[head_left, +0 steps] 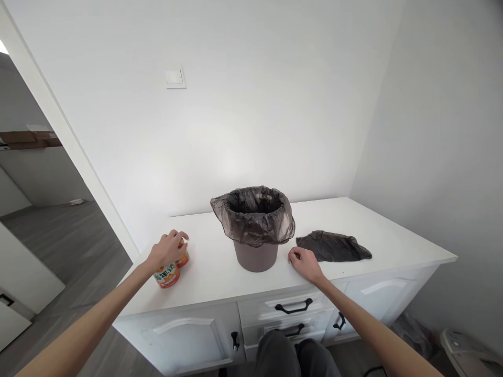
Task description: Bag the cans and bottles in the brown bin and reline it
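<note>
My left hand [170,247] is over two orange-and-white printed cans at the left of the white counter. Its fingers curl around the top of the rear can [183,258], which the hand partly covers. Close in front stands the other can [167,276], upright, with green lettering. My right hand [303,262] rests on the counter as a loose fist, with nothing visible in it. Between the hands stands a brown trash bin [256,257]. A thin black trash bag [257,230] lines it and folds out over its rim. Another black bag [334,246] lies flat beside my right hand.
The white cabinet counter [220,285] has drawers and doors with black handles below its front edge. A wall with a light switch [175,77] rises behind. At the lower right, a pale appliance [469,351] stands on the floor. A doorway opens at the left.
</note>
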Tool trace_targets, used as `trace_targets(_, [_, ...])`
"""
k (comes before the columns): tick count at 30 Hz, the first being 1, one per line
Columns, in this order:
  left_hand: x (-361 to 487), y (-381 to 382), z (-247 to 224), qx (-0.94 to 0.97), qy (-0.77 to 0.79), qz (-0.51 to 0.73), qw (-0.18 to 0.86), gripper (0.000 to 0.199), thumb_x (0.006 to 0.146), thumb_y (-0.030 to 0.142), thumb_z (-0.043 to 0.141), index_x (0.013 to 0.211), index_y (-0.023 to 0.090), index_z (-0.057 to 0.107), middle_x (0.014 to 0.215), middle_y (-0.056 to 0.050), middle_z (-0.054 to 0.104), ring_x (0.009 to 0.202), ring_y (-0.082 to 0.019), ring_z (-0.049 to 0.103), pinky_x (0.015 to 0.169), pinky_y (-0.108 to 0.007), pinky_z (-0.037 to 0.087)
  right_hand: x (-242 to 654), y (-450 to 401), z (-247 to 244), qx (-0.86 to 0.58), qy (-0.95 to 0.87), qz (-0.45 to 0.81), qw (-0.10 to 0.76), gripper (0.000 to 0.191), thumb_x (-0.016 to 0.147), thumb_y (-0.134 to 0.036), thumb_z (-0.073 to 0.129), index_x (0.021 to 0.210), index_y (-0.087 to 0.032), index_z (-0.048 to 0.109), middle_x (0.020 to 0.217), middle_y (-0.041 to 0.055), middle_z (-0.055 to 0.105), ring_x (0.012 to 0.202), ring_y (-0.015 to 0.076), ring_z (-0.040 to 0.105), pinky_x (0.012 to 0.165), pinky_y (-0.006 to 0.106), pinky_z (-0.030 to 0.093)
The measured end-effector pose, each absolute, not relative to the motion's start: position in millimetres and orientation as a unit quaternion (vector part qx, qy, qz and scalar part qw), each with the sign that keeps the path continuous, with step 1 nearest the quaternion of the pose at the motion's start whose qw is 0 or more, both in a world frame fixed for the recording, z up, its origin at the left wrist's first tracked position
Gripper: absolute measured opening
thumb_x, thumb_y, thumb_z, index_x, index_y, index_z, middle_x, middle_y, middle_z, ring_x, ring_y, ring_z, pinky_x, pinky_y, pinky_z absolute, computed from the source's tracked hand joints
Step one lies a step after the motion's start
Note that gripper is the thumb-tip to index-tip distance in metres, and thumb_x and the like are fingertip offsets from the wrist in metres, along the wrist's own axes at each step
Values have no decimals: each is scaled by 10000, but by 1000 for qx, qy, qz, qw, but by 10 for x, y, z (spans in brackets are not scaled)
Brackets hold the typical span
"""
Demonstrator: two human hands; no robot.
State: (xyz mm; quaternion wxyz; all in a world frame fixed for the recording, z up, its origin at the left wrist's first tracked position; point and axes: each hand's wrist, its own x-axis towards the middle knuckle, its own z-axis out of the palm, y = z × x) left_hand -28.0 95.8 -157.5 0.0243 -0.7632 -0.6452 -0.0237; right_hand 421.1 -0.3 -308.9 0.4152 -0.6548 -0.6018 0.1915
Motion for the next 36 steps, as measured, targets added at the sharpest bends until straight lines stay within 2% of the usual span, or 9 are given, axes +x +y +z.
trace_targets(8, [-293,976,-1585,-764,-645,-13,9,531,912,586,391,1320,279,539,1398,-106,584,1089,-316,673,780,-423,524,4207,-2,-3098,-656,-602,188,415,230,791,-238,453,634,-230,622,669,11,678,654,180,578,646,274,361])
trace_targets(14, [-288,974,-1585,-764,-645,4,12,550,875,605,444,1306,271,515,1389,-106,597,974,-298,698,765,-413,506,4212,-5,-3091,-653,-603,192,416,230,794,-240,452,627,-231,609,664,6,673,641,176,570,636,274,361])
trace_targets(22, [-255,941,-1548,-765,-643,18,17,580,818,607,507,1293,274,500,1369,-96,603,990,-304,691,746,-405,498,4214,-3,-3094,-654,-603,191,415,234,796,-233,448,632,-232,615,670,3,675,649,176,576,644,275,365])
trace_targets(32, [-250,939,-1557,-767,-641,13,24,554,839,625,475,1271,280,516,1358,-105,610,978,-309,692,765,-411,494,4220,-4,-3095,-653,-605,190,413,226,796,-232,451,632,-233,606,683,8,687,658,180,582,655,274,372])
trace_targets(36, [-261,951,-1569,-769,-638,5,20,534,870,625,441,1257,270,534,1342,-121,624,911,-307,701,764,-433,501,4216,-9,-3090,-655,-604,193,411,224,797,-231,454,638,-233,611,705,18,703,662,183,590,656,276,376])
